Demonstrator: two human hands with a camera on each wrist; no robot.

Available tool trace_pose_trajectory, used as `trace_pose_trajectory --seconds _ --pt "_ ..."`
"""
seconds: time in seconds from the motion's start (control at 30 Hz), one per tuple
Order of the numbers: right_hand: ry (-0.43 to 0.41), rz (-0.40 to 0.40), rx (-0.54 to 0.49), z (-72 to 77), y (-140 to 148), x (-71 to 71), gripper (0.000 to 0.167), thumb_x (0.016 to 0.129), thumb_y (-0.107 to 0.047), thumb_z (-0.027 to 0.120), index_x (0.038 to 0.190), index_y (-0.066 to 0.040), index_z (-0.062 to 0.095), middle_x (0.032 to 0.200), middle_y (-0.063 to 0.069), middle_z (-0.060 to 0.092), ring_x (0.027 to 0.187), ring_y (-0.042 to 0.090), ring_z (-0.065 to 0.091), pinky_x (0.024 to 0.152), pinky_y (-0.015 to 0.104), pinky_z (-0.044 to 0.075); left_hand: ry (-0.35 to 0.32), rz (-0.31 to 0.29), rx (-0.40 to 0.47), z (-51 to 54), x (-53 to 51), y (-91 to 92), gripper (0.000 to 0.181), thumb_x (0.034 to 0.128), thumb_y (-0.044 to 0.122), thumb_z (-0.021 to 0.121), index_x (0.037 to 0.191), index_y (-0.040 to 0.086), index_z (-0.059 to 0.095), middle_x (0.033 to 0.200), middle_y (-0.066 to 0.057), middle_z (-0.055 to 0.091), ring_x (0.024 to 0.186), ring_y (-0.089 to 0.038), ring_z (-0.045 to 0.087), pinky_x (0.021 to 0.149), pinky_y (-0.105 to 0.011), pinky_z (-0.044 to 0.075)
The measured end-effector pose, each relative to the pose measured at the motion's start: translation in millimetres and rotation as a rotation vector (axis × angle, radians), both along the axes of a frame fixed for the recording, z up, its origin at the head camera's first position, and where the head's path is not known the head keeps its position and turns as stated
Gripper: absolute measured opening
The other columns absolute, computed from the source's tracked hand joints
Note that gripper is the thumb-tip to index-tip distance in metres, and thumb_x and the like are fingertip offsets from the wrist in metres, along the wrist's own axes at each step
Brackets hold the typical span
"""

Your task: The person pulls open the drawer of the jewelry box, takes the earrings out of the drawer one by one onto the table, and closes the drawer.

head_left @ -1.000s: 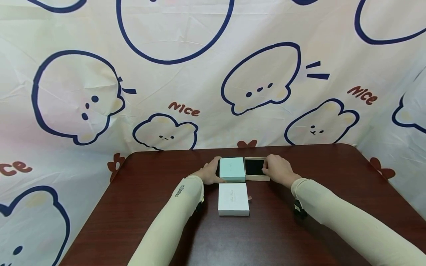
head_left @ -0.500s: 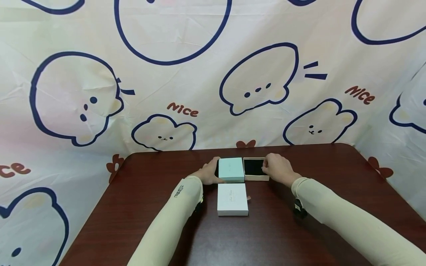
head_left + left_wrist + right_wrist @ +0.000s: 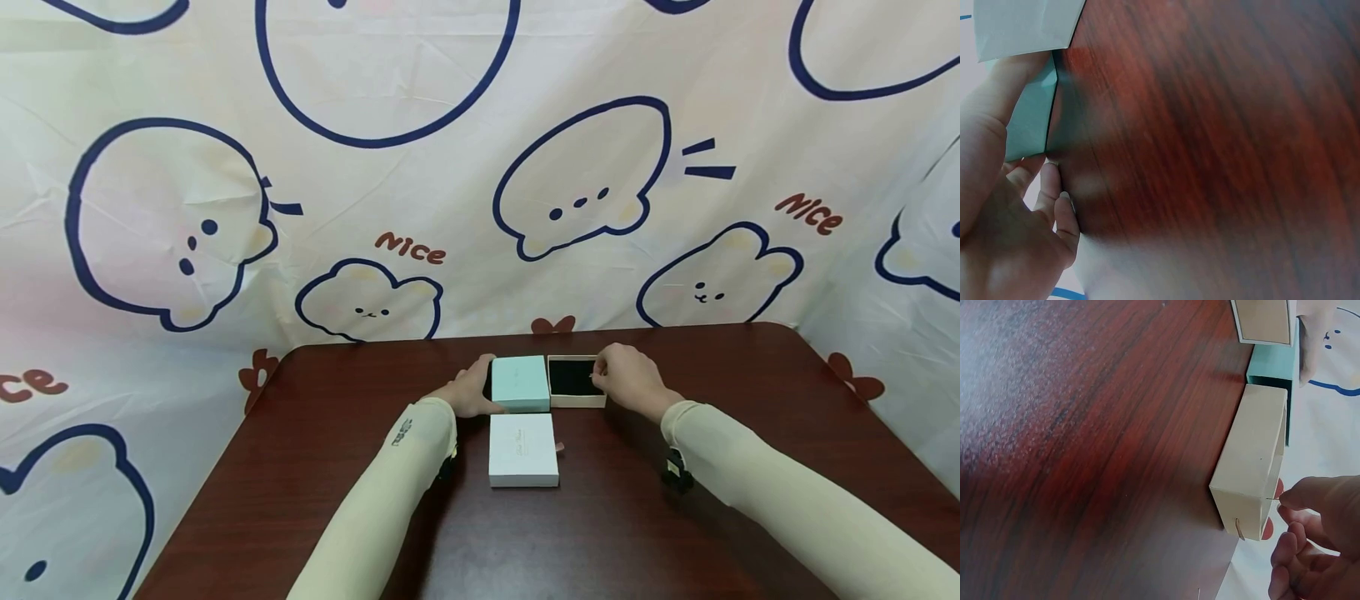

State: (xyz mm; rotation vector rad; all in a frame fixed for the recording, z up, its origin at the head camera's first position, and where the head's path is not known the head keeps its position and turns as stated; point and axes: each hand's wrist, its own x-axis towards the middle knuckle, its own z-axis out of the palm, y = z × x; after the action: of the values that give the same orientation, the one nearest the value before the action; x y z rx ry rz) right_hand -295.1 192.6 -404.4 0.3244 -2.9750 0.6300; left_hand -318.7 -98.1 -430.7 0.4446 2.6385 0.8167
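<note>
My left hand (image 3: 468,389) grips the mint-green rectangular cardboard sleeve (image 3: 521,383) by its left end, with the thumb on the near side. My right hand (image 3: 628,379) pinches a very thin, gold-looking piece (image 3: 1272,499) between thumb and forefinger, at the rim of the cream cardboard tray (image 3: 577,402) with a black lining (image 3: 572,377). I judge the step in hand is handling this piece at the tray; putting in or taking out, I cannot tell. The next move calls, I think, for a light pinch and a steady sleeve.

The tray lies just at the sleeve's open right end. My right fingers are over its far end, so they would block closing it. A small ribbon tab (image 3: 1239,529) is on that end wall.

Nearer to me, the white square box (image 3: 523,450) lies close before the sleeve on the dark red-brown wooden desk (image 3: 600,533), leaving my left thumb little room.
</note>
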Motion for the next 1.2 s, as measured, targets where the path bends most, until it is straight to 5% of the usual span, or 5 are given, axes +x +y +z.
trace_pose_trajectory --seconds 1.2 --pt "0.059 -0.037 -0.086 13.4 17.4 6.2 0.013 0.094 -0.012 0.065 0.089 -0.006 0.076 0.079 0.005 0.068 0.066 0.017 0.055 0.052 0.029 0.04 0.019 0.006 -0.018 -0.6 -0.2 1.4 0.104 0.0869 0.032 0.081 0.161 0.012 0.011 0.163 -0.012 0.031 0.147 -0.04 0.03 0.117 -0.062 0.029"
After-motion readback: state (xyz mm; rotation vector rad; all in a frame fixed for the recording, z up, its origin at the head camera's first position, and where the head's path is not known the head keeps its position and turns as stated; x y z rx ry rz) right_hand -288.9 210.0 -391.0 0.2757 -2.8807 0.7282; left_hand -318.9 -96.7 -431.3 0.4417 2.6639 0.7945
